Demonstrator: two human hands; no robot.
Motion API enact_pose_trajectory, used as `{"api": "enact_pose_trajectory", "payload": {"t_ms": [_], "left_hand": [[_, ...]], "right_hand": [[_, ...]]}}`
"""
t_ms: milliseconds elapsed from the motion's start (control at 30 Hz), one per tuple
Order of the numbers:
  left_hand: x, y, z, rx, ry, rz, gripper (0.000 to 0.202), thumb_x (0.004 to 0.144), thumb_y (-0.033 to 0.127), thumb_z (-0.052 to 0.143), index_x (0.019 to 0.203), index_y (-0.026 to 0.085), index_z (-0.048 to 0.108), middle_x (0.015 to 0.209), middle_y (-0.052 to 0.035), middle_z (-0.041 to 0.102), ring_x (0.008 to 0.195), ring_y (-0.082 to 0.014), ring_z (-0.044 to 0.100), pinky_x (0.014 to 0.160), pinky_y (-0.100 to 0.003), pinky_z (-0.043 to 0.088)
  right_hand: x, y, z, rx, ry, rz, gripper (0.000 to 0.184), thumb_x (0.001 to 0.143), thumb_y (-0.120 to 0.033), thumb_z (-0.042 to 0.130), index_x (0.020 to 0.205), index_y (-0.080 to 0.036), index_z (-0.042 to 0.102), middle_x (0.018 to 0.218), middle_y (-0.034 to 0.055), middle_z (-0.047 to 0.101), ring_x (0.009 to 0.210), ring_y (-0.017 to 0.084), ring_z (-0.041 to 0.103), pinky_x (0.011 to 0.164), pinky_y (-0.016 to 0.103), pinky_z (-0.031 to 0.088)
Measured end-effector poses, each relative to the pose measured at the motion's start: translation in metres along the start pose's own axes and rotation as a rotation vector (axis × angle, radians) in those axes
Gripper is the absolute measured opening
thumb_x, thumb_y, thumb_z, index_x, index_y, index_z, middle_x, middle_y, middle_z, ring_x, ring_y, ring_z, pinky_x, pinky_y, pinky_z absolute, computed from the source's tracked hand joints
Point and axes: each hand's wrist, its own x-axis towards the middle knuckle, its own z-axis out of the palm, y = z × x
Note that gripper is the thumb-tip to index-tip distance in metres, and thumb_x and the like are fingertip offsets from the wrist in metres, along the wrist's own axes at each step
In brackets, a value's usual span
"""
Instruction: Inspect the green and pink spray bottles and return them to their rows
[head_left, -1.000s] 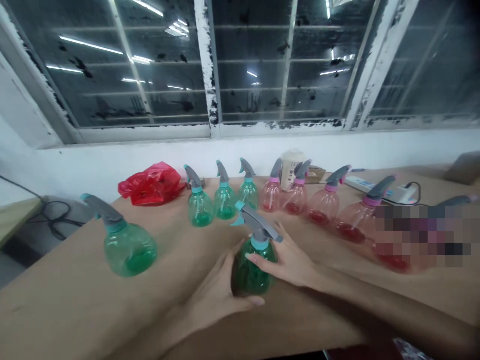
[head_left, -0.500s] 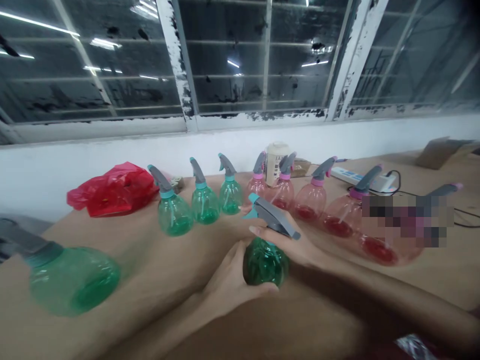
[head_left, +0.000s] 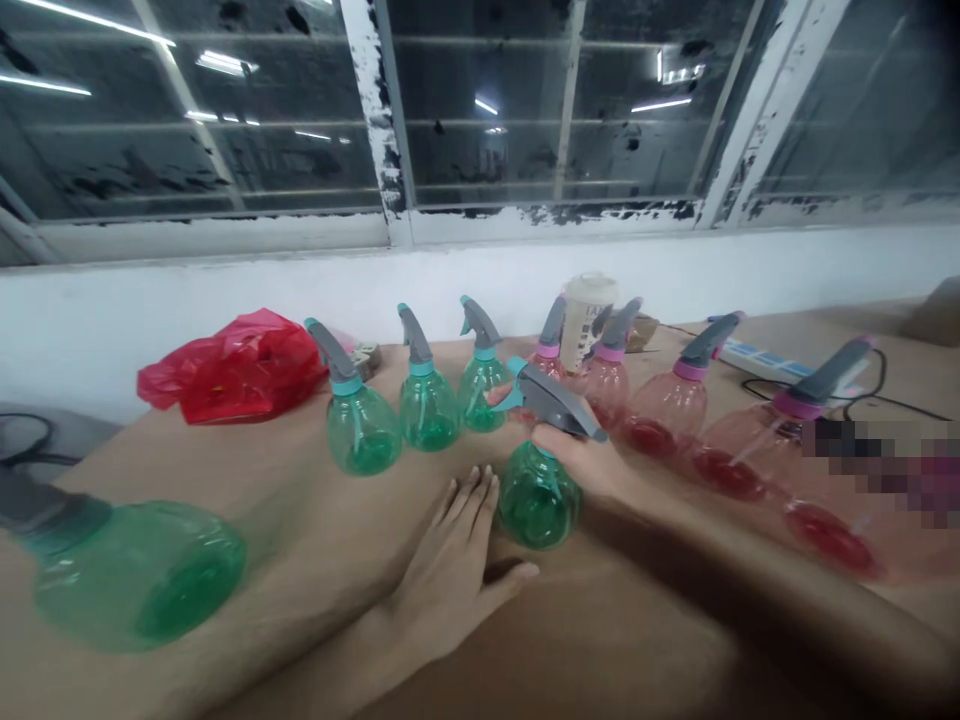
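My right hand (head_left: pixel 585 460) grips a green spray bottle (head_left: pixel 538 497) by its neck, under the grey trigger head, and holds it upright just over the brown table (head_left: pixel 300 520). My left hand (head_left: pixel 450 570) lies open and flat on the table beside the bottle's left side, fingers stretched out, apart from it. Behind stand three green spray bottles (head_left: pixel 427 405) in a row, and to their right a row of several pink spray bottles (head_left: pixel 667 410).
Another green spray bottle (head_left: pixel 135 570) stands near at the left edge. A red plastic bag (head_left: pixel 232 365) lies at the back left. A white cup (head_left: pixel 589 315), a power strip (head_left: pixel 757 360) with a cable and a blurred patch are at the back right, below a window wall.
My left hand has let go of the bottle's body and now lies flat on the table. My right hand has carried the bottle slightly away, toward the row.
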Motion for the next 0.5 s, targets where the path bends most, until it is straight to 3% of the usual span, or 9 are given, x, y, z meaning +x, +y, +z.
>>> {"api": "enact_pose_trajectory", "payload": {"t_ms": [233,400,500], "left_hand": [[0.0002,0.0022,-0.0033,0.015,0.005,-0.013,0.075,0.089,0.060,0.036,0.142,0.008,0.031,0.149,-0.0179,0.027,0.138,-0.0314,0.023,0.111,-0.051,0.024],[-0.0016,-0.0015,-0.0052,0.060,-0.001,-0.045,0.074,0.089,0.060,0.035,0.143,0.008,0.030,0.150,-0.0160,0.025,0.139,-0.0295,0.022,0.112,-0.049,0.023],[-0.0048,-0.0075,-0.0063,0.082,-0.001,-0.052,0.072,0.090,0.058,0.037,0.144,0.012,0.029,0.151,-0.0131,0.025,0.139,-0.0286,0.022,0.112,-0.048,0.023]], "right_hand": [[-0.0024,-0.0006,-0.0050,-0.016,-0.057,0.050,0.032,0.076,-0.019,0.050,0.102,-0.029,0.067,0.086,-0.0016,0.070,0.068,0.018,0.063,0.069,0.033,0.051],[0.0003,-0.0015,-0.0073,0.048,-0.043,-0.011,0.040,0.074,-0.017,0.052,0.109,-0.031,0.063,0.106,-0.0027,0.067,0.098,0.020,0.062,0.087,0.036,0.048],[0.0003,-0.0020,-0.0075,0.067,-0.067,-0.007,0.039,0.075,-0.016,0.051,0.108,-0.031,0.064,0.103,-0.0024,0.068,0.097,0.020,0.063,0.085,0.035,0.049]]}}
